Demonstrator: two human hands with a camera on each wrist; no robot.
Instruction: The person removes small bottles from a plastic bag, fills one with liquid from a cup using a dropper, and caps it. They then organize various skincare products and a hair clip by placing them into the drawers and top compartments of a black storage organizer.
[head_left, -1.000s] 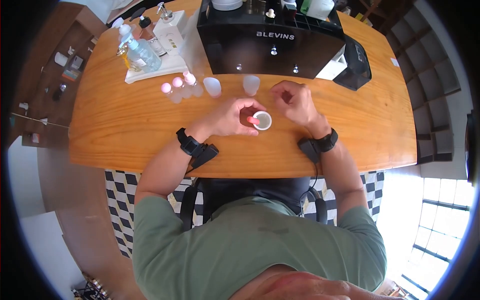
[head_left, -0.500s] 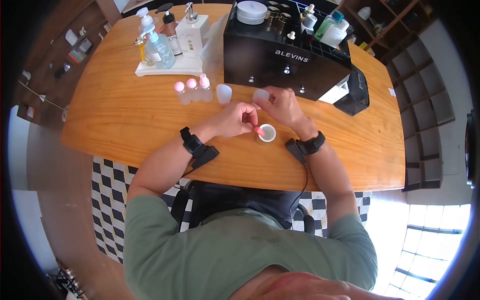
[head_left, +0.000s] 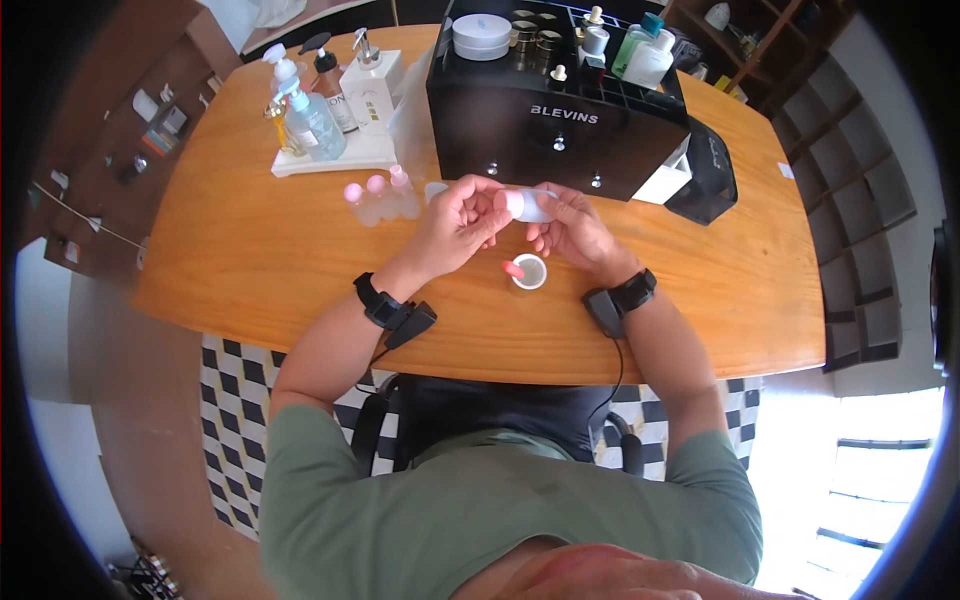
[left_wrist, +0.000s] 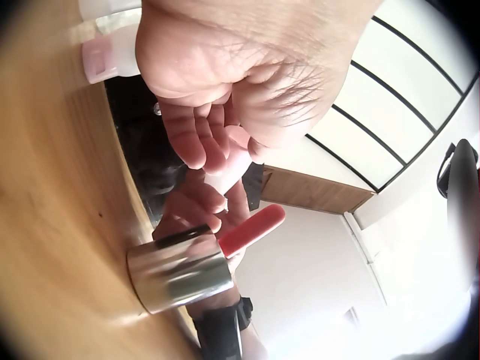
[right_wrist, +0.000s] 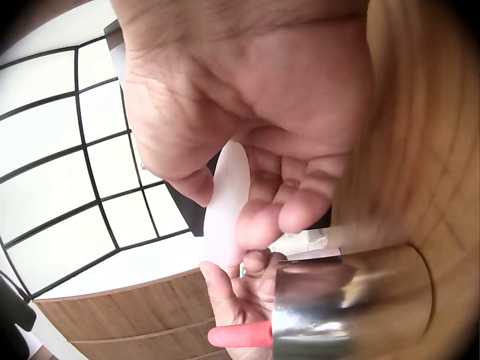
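Observation:
A translucent white squeeze tube (head_left: 533, 206) with a pink cap (head_left: 510, 203) lies sideways between both hands, raised over the table. My left hand (head_left: 455, 230) pinches the cap end between thumb and fingers. Thumb and fingers of my right hand (head_left: 585, 235) grip the tube's body, seen also in the right wrist view as a pale flattened tube (right_wrist: 229, 199). Below the hands stands a shiny metal cup (left_wrist: 180, 270), white inside, with a red stick-like piece (left_wrist: 255, 229) leaning out over its rim. Another similar tube (head_left: 433, 192) shows partly behind the left hand.
Three small clear bottles (head_left: 382, 205) with pink tops stand left of the hands. A white tray (head_left: 335, 165) of pump bottles is at the back left. Behind the hands sits a black drawer organizer (head_left: 520, 145) topped with jars and bottles.
My left hand has left the cup and now pinches the cap. My right hand has reached to the standing tube, taken it and tipped it sideways towards the left hand.

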